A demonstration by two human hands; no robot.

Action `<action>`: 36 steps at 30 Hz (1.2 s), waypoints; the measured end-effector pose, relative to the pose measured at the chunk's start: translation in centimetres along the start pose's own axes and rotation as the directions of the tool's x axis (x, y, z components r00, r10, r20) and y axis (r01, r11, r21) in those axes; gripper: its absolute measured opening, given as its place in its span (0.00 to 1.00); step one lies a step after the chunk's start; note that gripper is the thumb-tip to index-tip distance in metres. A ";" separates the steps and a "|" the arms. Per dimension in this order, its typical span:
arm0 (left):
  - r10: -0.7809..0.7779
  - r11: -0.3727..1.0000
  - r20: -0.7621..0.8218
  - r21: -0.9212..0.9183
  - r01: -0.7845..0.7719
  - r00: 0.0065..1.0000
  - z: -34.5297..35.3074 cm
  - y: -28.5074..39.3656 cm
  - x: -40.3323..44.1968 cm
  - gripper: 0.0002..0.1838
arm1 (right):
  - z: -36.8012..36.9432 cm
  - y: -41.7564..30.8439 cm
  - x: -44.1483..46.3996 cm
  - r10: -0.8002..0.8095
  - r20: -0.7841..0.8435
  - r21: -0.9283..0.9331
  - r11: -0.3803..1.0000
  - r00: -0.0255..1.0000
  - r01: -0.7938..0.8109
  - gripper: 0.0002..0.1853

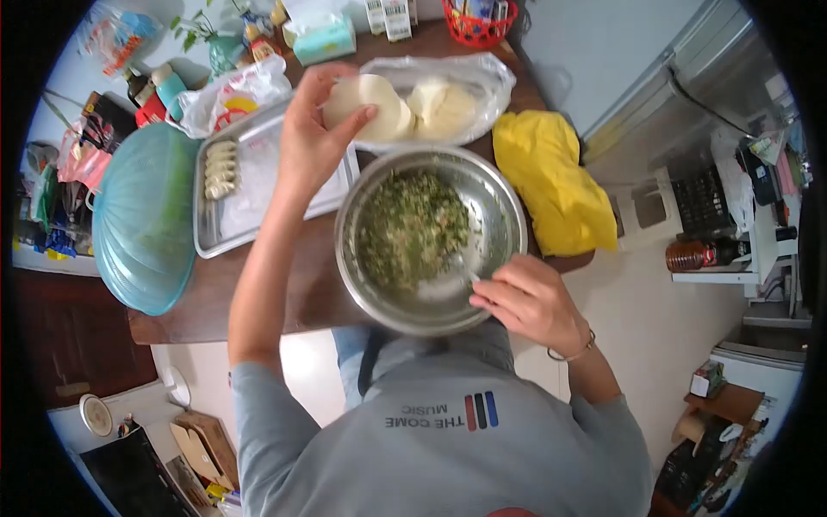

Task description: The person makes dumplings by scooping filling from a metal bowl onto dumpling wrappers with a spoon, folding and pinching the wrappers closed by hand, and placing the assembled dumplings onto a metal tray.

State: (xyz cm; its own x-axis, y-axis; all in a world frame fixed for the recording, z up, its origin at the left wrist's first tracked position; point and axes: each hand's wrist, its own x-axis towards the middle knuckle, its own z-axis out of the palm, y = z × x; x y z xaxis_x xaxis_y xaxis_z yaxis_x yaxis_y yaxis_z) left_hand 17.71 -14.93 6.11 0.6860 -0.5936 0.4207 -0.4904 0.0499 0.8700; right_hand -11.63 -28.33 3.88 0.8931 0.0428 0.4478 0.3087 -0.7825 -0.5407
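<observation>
My left hand (317,129) reaches over the far side of the table and pinches a round dumpling wrapper (346,102) between thumb and fingers. Right beside it, stacked wrappers (444,105) lie on a clear plastic bag (491,90). A steel mixing bowl (346,250) holds chopped green filling (413,228) and stands near the table's front edge. At the bowl's near right rim, my right hand (530,302) is closed around a thin utensil, probably a spoon; its shaft mostly hides in the fingers. Several folded dumplings (220,170) sit in a row on a metal tray (207,237).
A teal ribbed cover (142,220) stands at the table's left. To the bowl's right lies a yellow cloth (551,181). Along the back are a tissue pack (325,41), a red basket (478,30), a plastic bag (245,90) and bottles (165,86).
</observation>
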 end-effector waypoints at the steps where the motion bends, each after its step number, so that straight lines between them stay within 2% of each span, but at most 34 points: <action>1: 0.080 0.981 0.030 0.174 -0.084 0.996 -0.4 1.2 -0.6 0.23 | 0.2 -0.1 0.1 -0.028 0.002 -0.044 0.999 1.000 0.028 0.07; 2: 0.163 0.909 0.051 0.380 -0.170 0.985 -0.6 2.8 -1.5 0.28 | 0.2 -0.1 0.2 -0.062 0.003 -0.089 0.994 0.998 0.062 0.06; 3: 0.153 0.913 0.047 0.375 -0.159 0.987 -1.0 3.4 -2.3 0.28 | 0.3 -0.1 0.1 -0.056 0.013 -0.086 0.995 0.998 0.057 0.06; 4: 0.271 0.746 0.133 0.597 -0.295 0.954 -1.5 3.8 -2.9 0.29 | 0.4 -0.1 0.1 -0.059 -0.001 -0.090 0.994 0.998 0.059 0.05; 5: 0.355 0.508 0.246 0.759 -0.407 0.902 -2.0 4.1 -3.7 0.31 | 0.6 -0.1 0.0 -0.065 -0.016 -0.095 0.994 0.998 0.063 0.06; 6: 0.404 0.339 0.289 0.834 -0.436 0.868 -2.4 4.4 -4.4 0.28 | 0.7 -0.3 0.0 -0.046 -0.030 -0.088 0.995 0.998 0.044 0.08; 7: 0.401 0.343 0.284 0.835 -0.431 0.871 -2.9 4.4 -5.1 0.28 | 0.9 -0.3 0.0 -0.046 -0.023 -0.087 0.995 0.999 0.044 0.08; 9: 0.421 0.287 0.301 0.851 -0.440 0.856 -4.5 3.9 -6.3 0.23 | 1.1 -0.3 0.1 -0.058 -0.071 -0.070 0.996 0.996 0.053 0.15; 10: 0.400 0.347 0.242 0.852 -0.391 0.884 -5.0 3.6 -7.2 0.17 | 1.1 -0.2 0.2 -0.042 -0.066 -0.036 0.999 0.997 0.040 0.14; 11: 0.400 0.352 0.236 0.853 -0.386 0.886 -5.3 3.6 -8.1 0.17 | 1.1 0.0 0.2 -0.043 -0.059 -0.038 0.998 0.997 0.041 0.14; 12: 0.264 0.653 0.050 0.726 -0.216 0.963 -5.5 3.6 -9.1 0.12 | 1.2 0.1 0.3 -0.044 -0.087 -0.049 0.998 0.995 0.040 0.13; 13: 0.069 0.863 -0.092 0.505 -0.014 0.993 -5.9 3.5 -10.0 0.07 | 1.2 0.1 0.3 -0.047 -0.117 -0.059 0.997 0.992 0.041 0.12; 14: -0.085 0.970 -0.138 0.215 0.113 0.987 -6.6 2.1 -11.4 0.03 | 0.9 -0.4 0.4 -0.019 -0.141 -0.062 0.998 0.990 0.010 0.11; 15: -0.085 0.970 -0.145 0.213 0.115 0.986 -6.5 2.5 -12.5 0.03 | 0.7 -0.6 0.5 -0.023 -0.136 -0.062 0.998 0.990 0.015 0.11; 16: -0.333 0.942 -0.203 -0.026 0.335 0.921 -6.1 3.2 -14.0 0.05 | 0.4 -0.8 0.5 0.003 -0.192 -0.074 0.997 0.981 -0.018 0.12; 17: -0.566 0.816 -0.196 -0.272 0.510 0.801 -5.6 4.0 -15.5 0.07 | 0.3 -0.9 0.5 0.030 -0.249 -0.083 0.995 0.968 -0.052 0.13; 19: -0.606 0.750 -0.074 -0.387 0.537 0.792 -4.1 4.5 -18.4 0.13 | 0.5 -0.8 1.0 0.008 -0.269 -0.112 0.993 0.963 -0.039 0.14; 21: -0.643 0.668 0.080 -0.427 0.609 0.762 -3.5 4.3 -21.4 0.16 | 1.6 -0.4 1.4 0.000 -0.317 -0.155 0.987 0.948 -0.052 0.14; 23: -0.645 0.603 0.257 -0.408 0.685 0.720 -3.3 4.0 -23.4 0.11 | 2.4 0.2 1.3 0.000 -0.271 -0.147 0.988 0.963 -0.041 0.14; 25: -0.631 0.575 0.362 -0.376 0.727 0.686 -2.8 4.5 -24.0 0.10 | 2.9 0.2 1.1 -0.008 -0.222 -0.138 0.990 0.975 -0.024 0.15; 26: -0.592 0.566 0.369 -0.442 0.696 0.716 -2.1 5.0 -23.9 0.09 | 3.0 0.0 0.9 -0.002 -0.200 -0.119 0.993 0.980 -0.022 0.14; 29: -0.612 0.536 0.392 -0.433 0.725 0.687 -1.3 5.2 -23.9 0.09 | 3.1 -0.7 0.4 0.000 -0.164 -0.094 0.995 0.986 -0.015 0.12; 36: -0.620 0.534 0.331 -0.486 0.692 0.711 -0.4 3.4 -24.6 0.11 | 2.6 -1.5 -0.4 -0.010 -0.089 -0.028 1.000 0.996 0.008 0.11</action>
State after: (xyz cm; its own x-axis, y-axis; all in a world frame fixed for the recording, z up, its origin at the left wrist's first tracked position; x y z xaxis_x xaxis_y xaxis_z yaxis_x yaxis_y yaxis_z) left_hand -0.55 0.15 -1.19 0.6138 -0.7191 -0.3257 0.4740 0.0057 0.8805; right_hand -11.55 -25.62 2.69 0.8572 -0.0043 0.5149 0.3066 -0.7992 -0.5170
